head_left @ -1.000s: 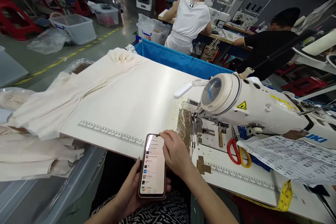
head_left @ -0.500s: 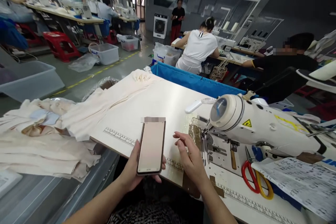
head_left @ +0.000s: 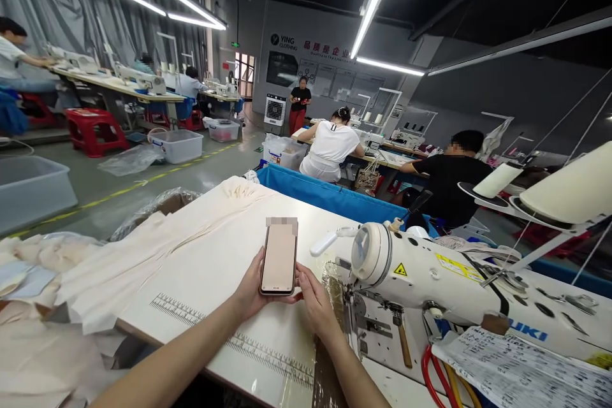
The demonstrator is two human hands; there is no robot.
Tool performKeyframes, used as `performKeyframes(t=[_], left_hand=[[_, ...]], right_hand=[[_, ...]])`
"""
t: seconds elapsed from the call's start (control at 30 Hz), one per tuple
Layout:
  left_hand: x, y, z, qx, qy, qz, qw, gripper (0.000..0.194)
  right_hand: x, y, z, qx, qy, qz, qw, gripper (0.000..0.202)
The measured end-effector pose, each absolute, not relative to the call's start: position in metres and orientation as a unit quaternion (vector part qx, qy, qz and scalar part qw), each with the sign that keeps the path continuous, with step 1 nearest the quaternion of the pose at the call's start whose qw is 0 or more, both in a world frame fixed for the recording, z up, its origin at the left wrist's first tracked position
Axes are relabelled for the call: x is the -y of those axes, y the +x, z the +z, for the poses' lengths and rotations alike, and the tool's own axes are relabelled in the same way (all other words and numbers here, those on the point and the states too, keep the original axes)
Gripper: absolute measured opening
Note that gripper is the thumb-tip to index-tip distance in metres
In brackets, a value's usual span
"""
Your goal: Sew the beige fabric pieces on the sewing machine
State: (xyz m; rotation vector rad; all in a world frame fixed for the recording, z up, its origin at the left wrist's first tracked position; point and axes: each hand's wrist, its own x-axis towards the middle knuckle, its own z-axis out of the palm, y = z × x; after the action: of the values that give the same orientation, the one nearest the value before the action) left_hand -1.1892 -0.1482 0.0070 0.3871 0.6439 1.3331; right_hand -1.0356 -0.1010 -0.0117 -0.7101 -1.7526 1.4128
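Observation:
A smartphone with a pale pinkish screen stands tilted up over the white sewing table. My left hand is closed round its left side from behind. At its lower right edge, my right hand grips with thumb and fingers; some fingertips are hidden behind the phone. Just right of that hand is a white sewing machine. Cream fabric pieces lie on the table's left part.
Scissors with red and yellow handles lie partly under a handwritten sheet. Thread cones stand at right. A blue cloth bin borders the table's far edge. Beyond it, co-workers sit at machines, and one person stands near the wall.
My right hand has moved left from beside the machine to the phone's right edge. The left hand still holds the phone. The view has tilted up, showing more ceiling and wall.

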Motion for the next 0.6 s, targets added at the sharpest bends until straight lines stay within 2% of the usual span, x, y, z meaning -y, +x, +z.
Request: performKeyframes(t=[0.23,0.6], left_hand=[[0.146,-1.184,-0.006,-0.321,0.158,0.594,0.72,0.054],[0.146,-1.181,0.001,-0.348,0.124,0.58,0.726,0.048]], right_hand=[[0.102,-1.031,-0.014,0.703,-0.28,0.535,0.375,0.04],[0.102,-1.031,-0.015,0.707,-0.309,0.521,0.366,0.04]])
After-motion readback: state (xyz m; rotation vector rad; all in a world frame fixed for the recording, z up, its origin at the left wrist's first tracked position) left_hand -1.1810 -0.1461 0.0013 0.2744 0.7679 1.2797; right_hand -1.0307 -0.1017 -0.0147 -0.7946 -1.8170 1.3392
